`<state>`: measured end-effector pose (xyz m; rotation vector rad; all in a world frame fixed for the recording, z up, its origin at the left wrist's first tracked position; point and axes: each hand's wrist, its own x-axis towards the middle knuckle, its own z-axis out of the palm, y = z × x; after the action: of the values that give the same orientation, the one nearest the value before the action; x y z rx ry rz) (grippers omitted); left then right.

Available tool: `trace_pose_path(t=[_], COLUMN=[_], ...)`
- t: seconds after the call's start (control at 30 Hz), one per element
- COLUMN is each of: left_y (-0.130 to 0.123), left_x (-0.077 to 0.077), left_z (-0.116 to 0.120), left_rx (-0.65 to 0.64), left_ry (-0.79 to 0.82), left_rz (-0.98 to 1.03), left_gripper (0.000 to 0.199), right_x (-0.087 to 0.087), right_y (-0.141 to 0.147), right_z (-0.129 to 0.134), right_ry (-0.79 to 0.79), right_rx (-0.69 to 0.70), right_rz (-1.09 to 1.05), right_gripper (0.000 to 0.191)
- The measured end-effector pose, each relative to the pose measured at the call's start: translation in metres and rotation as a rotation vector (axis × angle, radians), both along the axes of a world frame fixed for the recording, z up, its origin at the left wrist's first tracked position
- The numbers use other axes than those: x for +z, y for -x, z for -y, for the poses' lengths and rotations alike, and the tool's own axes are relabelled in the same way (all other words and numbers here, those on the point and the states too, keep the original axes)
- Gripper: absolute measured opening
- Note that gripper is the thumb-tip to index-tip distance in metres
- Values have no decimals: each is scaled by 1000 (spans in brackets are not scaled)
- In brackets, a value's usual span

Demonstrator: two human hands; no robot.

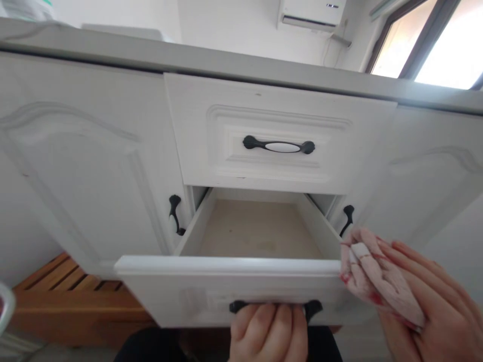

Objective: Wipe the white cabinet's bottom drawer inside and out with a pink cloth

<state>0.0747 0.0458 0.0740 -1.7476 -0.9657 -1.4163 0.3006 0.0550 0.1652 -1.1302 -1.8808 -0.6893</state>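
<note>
My left hand (269,332) is closed around the dark handle (314,309) of the lower drawer (158,289), which is pulled out toward me. Its beige bottom (252,226) shows, with a small dark speck and a faint patch on it. At the right, my right hand (433,301) grips a folded pinkish cleaning cloth (377,276) with red marks. The cloth lies against the drawer front's upper right corner. Part of the right thumb is hidden by the cloth.
Above is a shut white drawer (279,171) with a black and white handle. Cabinet doors (83,176) with dark handles flank both drawers, under a countertop (234,58). A slatted wooden piece (75,301) stands low at the left. My knees are beneath the drawer.
</note>
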Motion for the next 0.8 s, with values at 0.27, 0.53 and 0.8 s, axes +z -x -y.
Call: trace_pose_path(t=[0.27,0.53,0.8], left_y=[19,40,41], left_x=[16,24,-115], left_z=[-64,-104,-48], left_rx=[-3,-20,34], left_ry=[292,447,339], left_rz=[-160,-188,82], left_gripper=[19,50,31], right_x=[-2,-15,-13], right_y=[30,67,181], right_z=[-69,-138,-154], right_ry=[-84,-200,-308], right_rx=[131,186,237], right_rz=[-158,-47,123], right_gripper=[39,45,46])
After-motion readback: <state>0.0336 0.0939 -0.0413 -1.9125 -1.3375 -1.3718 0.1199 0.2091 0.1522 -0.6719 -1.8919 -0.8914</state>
